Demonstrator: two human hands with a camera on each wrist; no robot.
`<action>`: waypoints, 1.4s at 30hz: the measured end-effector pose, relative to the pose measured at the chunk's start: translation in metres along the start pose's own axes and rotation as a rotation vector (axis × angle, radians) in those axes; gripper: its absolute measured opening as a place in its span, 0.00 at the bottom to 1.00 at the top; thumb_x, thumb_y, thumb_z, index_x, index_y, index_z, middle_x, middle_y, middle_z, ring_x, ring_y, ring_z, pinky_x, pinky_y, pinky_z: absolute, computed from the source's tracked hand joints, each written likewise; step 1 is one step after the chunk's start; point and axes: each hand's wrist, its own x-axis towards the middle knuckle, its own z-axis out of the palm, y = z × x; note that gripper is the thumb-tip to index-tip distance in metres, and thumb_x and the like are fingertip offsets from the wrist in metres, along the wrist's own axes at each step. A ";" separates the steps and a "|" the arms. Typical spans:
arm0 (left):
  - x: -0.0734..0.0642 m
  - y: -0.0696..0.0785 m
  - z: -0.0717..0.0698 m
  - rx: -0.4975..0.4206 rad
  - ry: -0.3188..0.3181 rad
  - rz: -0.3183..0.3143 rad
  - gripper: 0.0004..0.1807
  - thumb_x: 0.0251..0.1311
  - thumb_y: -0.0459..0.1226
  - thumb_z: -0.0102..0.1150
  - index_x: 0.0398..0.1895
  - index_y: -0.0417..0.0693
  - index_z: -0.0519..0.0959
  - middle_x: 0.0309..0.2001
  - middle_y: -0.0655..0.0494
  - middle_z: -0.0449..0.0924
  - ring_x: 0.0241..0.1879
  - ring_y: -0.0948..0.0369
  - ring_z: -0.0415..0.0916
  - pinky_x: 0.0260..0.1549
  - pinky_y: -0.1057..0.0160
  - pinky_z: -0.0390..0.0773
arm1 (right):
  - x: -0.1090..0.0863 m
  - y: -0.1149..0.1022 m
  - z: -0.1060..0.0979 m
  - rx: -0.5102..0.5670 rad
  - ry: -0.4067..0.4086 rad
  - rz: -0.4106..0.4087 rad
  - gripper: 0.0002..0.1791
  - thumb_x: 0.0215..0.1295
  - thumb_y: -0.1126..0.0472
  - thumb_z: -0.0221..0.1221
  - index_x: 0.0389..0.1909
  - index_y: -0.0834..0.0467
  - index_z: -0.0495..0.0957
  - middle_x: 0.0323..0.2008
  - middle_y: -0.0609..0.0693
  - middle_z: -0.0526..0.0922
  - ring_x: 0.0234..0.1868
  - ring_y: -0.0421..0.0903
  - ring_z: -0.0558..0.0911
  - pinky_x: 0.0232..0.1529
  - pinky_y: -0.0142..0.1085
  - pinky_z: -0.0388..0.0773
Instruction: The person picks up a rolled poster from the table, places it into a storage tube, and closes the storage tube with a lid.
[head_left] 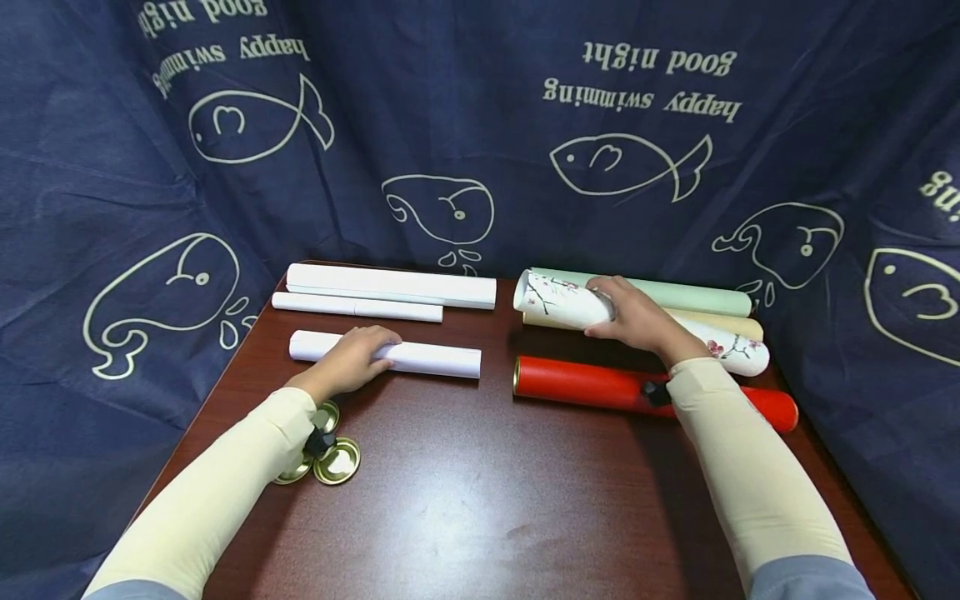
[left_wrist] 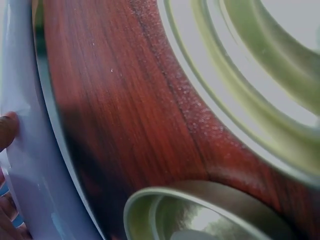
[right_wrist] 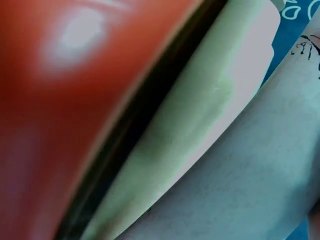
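My left hand point(head_left: 356, 358) grips a white paper roll point(head_left: 438, 360) lying on the table. In the left wrist view the thumb presses one side of that roll point(left_wrist: 37, 165) and fingertips show at its far side. My right hand point(head_left: 637, 317) holds a white tube with a plum-blossom print point(head_left: 558, 300), fingers over the top and thumb on the near side. This tube lies tilted over a cream tube point(head_left: 720, 323) and in front of a pale green tube point(head_left: 675, 293). Nearer to me, a red tube point(head_left: 585, 382) lies below the right wrist.
Two more white rolls, a thick one point(head_left: 390, 283) and a thin one point(head_left: 360, 307), lie at the back left. Round gold metal lids point(head_left: 337, 461) sit under the left forearm, partly hidden. A dark blue printed curtain point(head_left: 450, 100) surrounds the brown wooden table point(head_left: 450, 500).
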 end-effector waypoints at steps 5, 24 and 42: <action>0.000 0.001 0.000 0.006 -0.012 -0.010 0.18 0.60 0.32 0.66 0.53 0.38 0.78 0.52 0.41 0.80 0.57 0.45 0.75 0.60 0.34 0.63 | -0.004 -0.008 -0.010 -0.031 0.014 0.037 0.39 0.48 0.57 0.77 0.61 0.56 0.69 0.52 0.62 0.73 0.47 0.59 0.74 0.48 0.53 0.71; -0.002 0.003 0.004 0.012 -0.045 -0.022 0.19 0.61 0.33 0.67 0.54 0.38 0.78 0.54 0.42 0.79 0.58 0.46 0.74 0.61 0.36 0.63 | -0.051 -0.043 -0.032 -0.154 0.092 -0.094 0.41 0.47 0.58 0.77 0.65 0.54 0.72 0.51 0.59 0.77 0.49 0.57 0.77 0.49 0.52 0.73; -0.010 0.003 -0.002 0.035 0.016 -0.009 0.19 0.60 0.32 0.67 0.54 0.39 0.78 0.53 0.43 0.80 0.57 0.46 0.75 0.59 0.33 0.62 | -0.095 -0.050 0.011 -0.130 0.134 -0.164 0.43 0.46 0.54 0.78 0.66 0.52 0.71 0.51 0.55 0.78 0.47 0.51 0.78 0.45 0.49 0.75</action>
